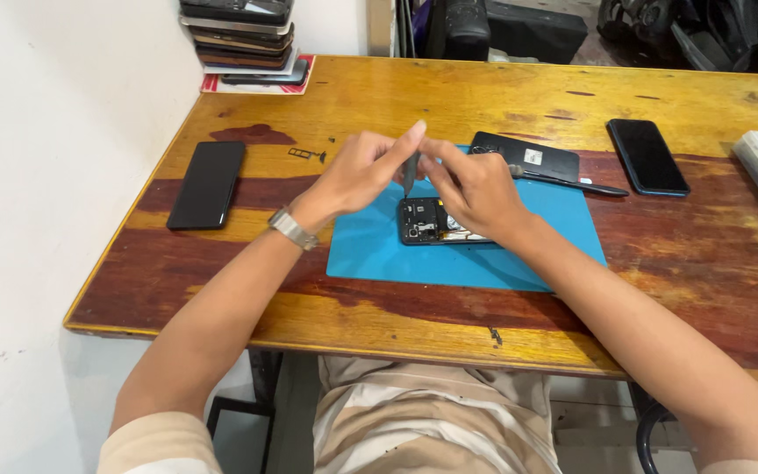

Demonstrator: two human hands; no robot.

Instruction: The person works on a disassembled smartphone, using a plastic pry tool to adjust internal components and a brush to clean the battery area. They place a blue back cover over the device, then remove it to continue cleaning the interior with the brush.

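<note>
Already the opened phone (436,221) lies bare on the blue mat (370,254), back cover (526,156) set aside toward the bench's (396,96) far edge. Both the left hand (361,171) and right hand (475,189) pinch a slim grey tool (410,173) above it; inner work remains.

Single head-worn camera, looking steeply down and forward over wooden table (660,263); close range, own forearms entering from bottom edge; wall at left, clutter beyond far edge.

A worn wooden table (379,96) carries a blue mat (379,254), three dark phones, a phone stack (243,35).
</note>
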